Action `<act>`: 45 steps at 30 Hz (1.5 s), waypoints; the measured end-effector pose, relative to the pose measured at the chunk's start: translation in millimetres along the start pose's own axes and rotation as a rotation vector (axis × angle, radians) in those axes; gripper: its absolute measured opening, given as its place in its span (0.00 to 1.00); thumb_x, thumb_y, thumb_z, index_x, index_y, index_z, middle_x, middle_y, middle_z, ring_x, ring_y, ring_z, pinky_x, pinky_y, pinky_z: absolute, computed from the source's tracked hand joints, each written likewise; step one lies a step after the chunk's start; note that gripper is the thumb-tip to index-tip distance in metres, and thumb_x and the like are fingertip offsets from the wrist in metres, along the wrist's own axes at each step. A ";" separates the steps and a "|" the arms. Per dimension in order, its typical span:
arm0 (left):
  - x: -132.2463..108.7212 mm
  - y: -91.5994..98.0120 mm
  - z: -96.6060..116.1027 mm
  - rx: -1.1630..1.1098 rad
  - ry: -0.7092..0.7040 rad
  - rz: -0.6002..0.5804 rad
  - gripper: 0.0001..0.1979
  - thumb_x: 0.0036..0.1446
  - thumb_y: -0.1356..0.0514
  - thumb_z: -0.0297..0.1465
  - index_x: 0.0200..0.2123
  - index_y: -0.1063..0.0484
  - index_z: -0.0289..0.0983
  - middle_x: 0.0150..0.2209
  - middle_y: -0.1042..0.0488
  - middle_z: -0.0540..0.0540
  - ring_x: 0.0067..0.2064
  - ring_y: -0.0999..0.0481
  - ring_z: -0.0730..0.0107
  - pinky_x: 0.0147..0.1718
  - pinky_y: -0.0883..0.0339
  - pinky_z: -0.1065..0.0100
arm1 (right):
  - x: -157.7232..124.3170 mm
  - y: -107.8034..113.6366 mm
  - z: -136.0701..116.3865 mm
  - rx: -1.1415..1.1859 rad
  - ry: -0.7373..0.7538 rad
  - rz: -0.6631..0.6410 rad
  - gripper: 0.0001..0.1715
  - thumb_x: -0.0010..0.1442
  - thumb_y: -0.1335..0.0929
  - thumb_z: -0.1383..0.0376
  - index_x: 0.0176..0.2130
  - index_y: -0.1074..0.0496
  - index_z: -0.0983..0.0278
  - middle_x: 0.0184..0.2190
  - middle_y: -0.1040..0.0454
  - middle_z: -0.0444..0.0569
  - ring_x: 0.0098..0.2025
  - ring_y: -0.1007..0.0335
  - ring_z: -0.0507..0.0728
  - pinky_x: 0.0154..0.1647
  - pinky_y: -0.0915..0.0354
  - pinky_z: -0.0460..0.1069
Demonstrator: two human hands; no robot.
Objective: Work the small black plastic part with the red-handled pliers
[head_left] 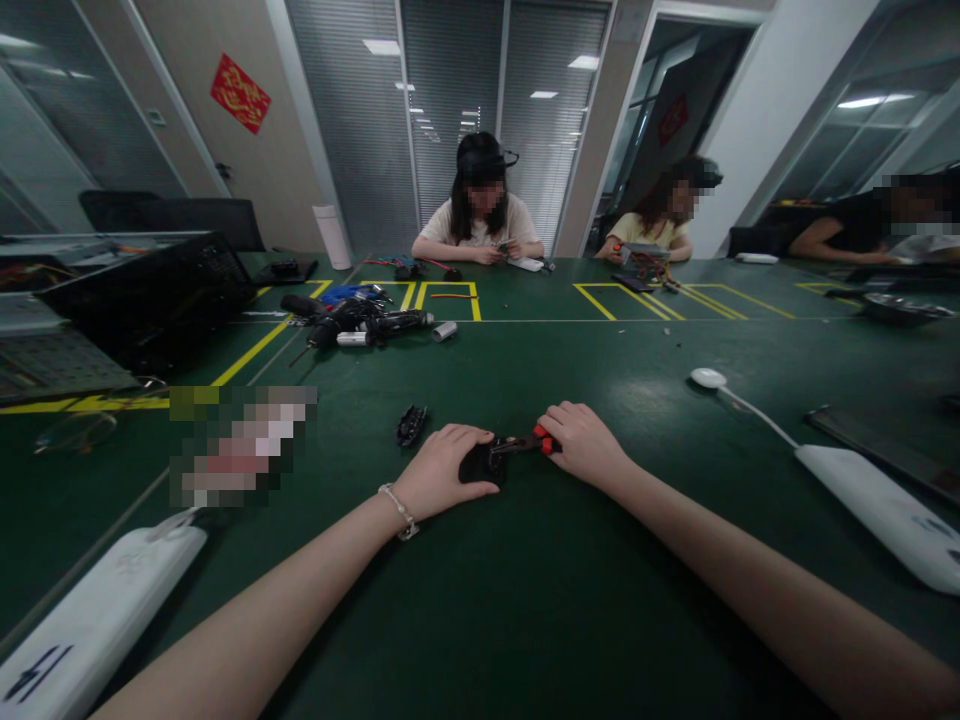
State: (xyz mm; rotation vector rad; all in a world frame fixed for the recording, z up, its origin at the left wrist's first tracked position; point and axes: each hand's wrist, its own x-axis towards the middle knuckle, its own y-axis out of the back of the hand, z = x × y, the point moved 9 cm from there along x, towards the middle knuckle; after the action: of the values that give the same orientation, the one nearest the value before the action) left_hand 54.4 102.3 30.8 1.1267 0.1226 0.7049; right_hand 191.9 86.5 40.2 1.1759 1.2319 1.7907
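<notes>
My left hand point(448, 470) is closed around a small black plastic part point(484, 464), steadying it low over the green table point(480, 600). In my right hand point(581, 440) are red-handled pliers point(541, 438), their dark jaws pointing left and meeting the black part's right side. Whether the jaws grip anything there is too small to tell. Just beyond my left hand lies another black piece point(412, 425), a curved shell with details inside. A pale bracelet circles my left wrist.
Tools, including a black drill-like one point(330, 328), pile up with blue cable point(352, 294) at the far left. White power banks point(112, 610) lie left and right point(874, 505). An open black case point(157, 310) stands left. People sit across the table.
</notes>
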 end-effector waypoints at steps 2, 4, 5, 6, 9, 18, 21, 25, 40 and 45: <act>0.1 0.3 0.2 -0.001 0.000 0.002 0.28 0.46 0.39 0.44 0.50 0.41 0.41 0.49 0.36 0.45 0.50 0.38 0.59 0.47 0.43 0.57 | 0.1 -0.3 0.0 0.005 0.007 0.002 0.12 0.46 0.34 0.68 0.35 0.34 0.65 0.34 0.32 0.50 0.36 0.40 0.56 0.37 0.45 0.50; 0.1 0.6 0.0 0.000 0.003 0.003 0.28 0.46 0.39 0.44 0.50 0.41 0.41 0.49 0.35 0.46 0.50 0.38 0.59 0.47 0.43 0.57 | 0.1 0.0 -0.2 0.008 0.012 0.006 0.12 0.46 0.34 0.68 0.35 0.34 0.65 0.34 0.32 0.50 0.36 0.41 0.56 0.37 0.46 0.50; 0.0 0.6 -0.1 0.002 0.003 0.003 0.28 0.46 0.39 0.44 0.50 0.41 0.41 0.49 0.35 0.46 0.50 0.38 0.59 0.47 0.43 0.57 | 0.1 0.2 -0.2 0.008 0.011 0.008 0.12 0.47 0.35 0.68 0.35 0.34 0.65 0.34 0.32 0.50 0.36 0.41 0.56 0.37 0.46 0.50; -0.1 0.7 -0.2 0.003 0.005 0.005 0.28 0.46 0.39 0.44 0.49 0.41 0.41 0.49 0.35 0.46 0.50 0.38 0.59 0.47 0.43 0.57 | 0.0 0.1 -0.3 0.007 0.010 0.007 0.12 0.46 0.34 0.68 0.35 0.34 0.65 0.34 0.32 0.50 0.36 0.41 0.56 0.37 0.46 0.50; -0.3 0.2 0.4 0.002 -0.004 0.006 0.28 0.46 0.39 0.44 0.49 0.41 0.41 0.48 0.35 0.46 0.50 0.38 0.60 0.47 0.43 0.58 | -0.3 -0.4 -0.2 0.004 0.000 -0.001 0.12 0.46 0.34 0.68 0.35 0.34 0.65 0.34 0.32 0.50 0.36 0.41 0.56 0.37 0.46 0.50; -0.1 0.0 0.5 -0.007 -0.001 0.008 0.28 0.46 0.39 0.44 0.49 0.41 0.41 0.49 0.36 0.46 0.50 0.38 0.59 0.48 0.43 0.57 | -0.8 -1.7 -0.3 0.024 0.007 0.000 0.12 0.46 0.35 0.68 0.35 0.34 0.65 0.34 0.32 0.50 0.36 0.41 0.56 0.37 0.46 0.50; -0.3 0.6 0.2 -0.011 0.012 0.002 0.28 0.46 0.39 0.44 0.49 0.41 0.41 0.49 0.36 0.46 0.50 0.38 0.59 0.48 0.43 0.57 | -0.4 -1.4 -0.1 0.017 0.002 0.001 0.12 0.46 0.35 0.68 0.35 0.34 0.65 0.34 0.32 0.50 0.36 0.41 0.56 0.37 0.46 0.50; -0.7 0.8 0.0 -0.012 0.019 -0.011 0.28 0.46 0.40 0.44 0.50 0.41 0.42 0.49 0.36 0.46 0.50 0.38 0.58 0.48 0.43 0.56 | -0.3 -0.2 -0.5 0.009 0.001 -0.003 0.12 0.46 0.35 0.68 0.35 0.34 0.65 0.34 0.32 0.50 0.36 0.41 0.56 0.37 0.45 0.50; 0.2 0.6 2.2 -0.006 0.003 -0.003 0.28 0.46 0.39 0.44 0.50 0.41 0.41 0.49 0.36 0.45 0.50 0.38 0.58 0.48 0.43 0.57 | -0.3 0.8 -1.4 0.004 0.010 -0.004 0.12 0.47 0.35 0.68 0.35 0.34 0.65 0.34 0.32 0.51 0.36 0.41 0.57 0.37 0.46 0.50; 0.0 0.2 1.6 -0.008 0.006 -0.001 0.29 0.46 0.39 0.44 0.50 0.41 0.41 0.49 0.36 0.45 0.50 0.38 0.58 0.47 0.43 0.56 | -0.6 2.5 -1.7 0.004 0.002 -0.002 0.11 0.46 0.35 0.68 0.35 0.34 0.65 0.34 0.32 0.50 0.36 0.41 0.56 0.37 0.46 0.50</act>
State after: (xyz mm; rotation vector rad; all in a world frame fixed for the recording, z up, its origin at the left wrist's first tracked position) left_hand 55.0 101.1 31.6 1.1172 0.1257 0.7069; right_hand 190.4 84.6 42.1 1.1746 1.2383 1.7891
